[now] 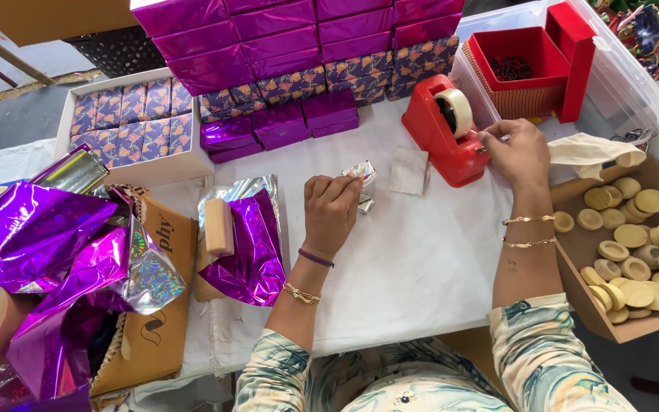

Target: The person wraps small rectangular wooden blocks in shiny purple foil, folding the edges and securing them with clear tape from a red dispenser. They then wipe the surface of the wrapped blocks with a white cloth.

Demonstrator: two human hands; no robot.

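White cloth-covered surface (413,259). Directly on it: red plastic tape dispenser (442,133) at centre rear; stacked purple foil-wrapped boxes (299,53) along the rear; white cardboard tray of patterned packets (135,126) rear left; crumpled purple foil sheets (249,244) left; brown cardboard box of round wooden discs (634,236) right edge.

A bright red plastic tape dispenser (442,133) carries a cream roll of tape (456,111). Stacked rectangular boxes in shiny magenta foil (284,34) sit above purple floral-patterned boxes (127,122). Crumpled violet metallic foil sheets (28,233) flash silver. Round pale-yellow discs (638,248) fill a brown cardboard tray (573,248).
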